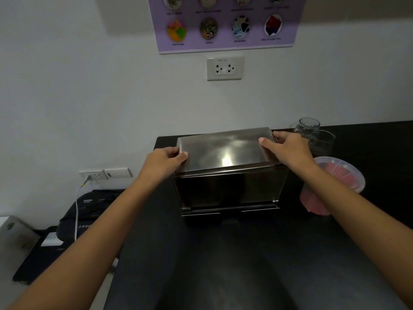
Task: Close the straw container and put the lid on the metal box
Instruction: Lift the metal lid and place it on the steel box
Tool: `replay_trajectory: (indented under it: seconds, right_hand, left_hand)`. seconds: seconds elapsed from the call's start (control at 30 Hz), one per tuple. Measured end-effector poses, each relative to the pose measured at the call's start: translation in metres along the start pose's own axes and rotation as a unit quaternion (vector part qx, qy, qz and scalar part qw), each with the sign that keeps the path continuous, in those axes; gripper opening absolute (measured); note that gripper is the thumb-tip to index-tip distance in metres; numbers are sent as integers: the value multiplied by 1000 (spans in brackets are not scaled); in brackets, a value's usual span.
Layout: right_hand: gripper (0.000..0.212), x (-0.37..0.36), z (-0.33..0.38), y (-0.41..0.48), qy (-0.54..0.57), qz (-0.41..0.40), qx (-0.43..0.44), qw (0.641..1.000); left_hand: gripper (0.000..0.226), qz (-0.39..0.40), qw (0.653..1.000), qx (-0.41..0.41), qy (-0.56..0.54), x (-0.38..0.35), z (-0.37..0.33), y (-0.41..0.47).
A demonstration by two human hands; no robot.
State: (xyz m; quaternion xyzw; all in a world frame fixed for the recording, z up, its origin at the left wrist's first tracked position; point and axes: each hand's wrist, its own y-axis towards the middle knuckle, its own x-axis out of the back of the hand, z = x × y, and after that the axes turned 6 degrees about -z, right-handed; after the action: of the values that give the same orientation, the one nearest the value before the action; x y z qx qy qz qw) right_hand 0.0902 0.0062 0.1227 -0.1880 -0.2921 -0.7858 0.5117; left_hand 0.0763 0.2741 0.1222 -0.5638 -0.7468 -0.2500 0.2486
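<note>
A shiny metal box [230,191] stands on the black counter [223,253]. Its flat steel lid [225,151] lies across the top of the box, slightly tilted. My left hand [165,158] grips the lid's left end, thumb on top. My right hand [288,146] grips the lid's right end the same way. To the right of the box stands a clear round container with pink straws [335,182], a clear lid on top of it, partly hidden behind my right forearm.
A glass jar [307,126] and a clear glass [324,142] stand behind my right hand. A black machine [89,211] with a white cable sits left of the counter. The wall with a socket [224,68] is close behind the box.
</note>
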Motion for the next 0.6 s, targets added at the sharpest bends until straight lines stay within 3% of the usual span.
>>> replay_trajectory:
  seconds: [0.33, 0.6]
  right_hand:
    - [61, 3, -6, -1, -15, 26, 7, 1000]
    - [51, 20, -11, 3, -34, 60, 28, 997]
  left_hand:
    - [48, -5, 1000, -6, 14, -1, -1, -2]
    - [48, 3, 999, -6, 44, 2, -4, -2]
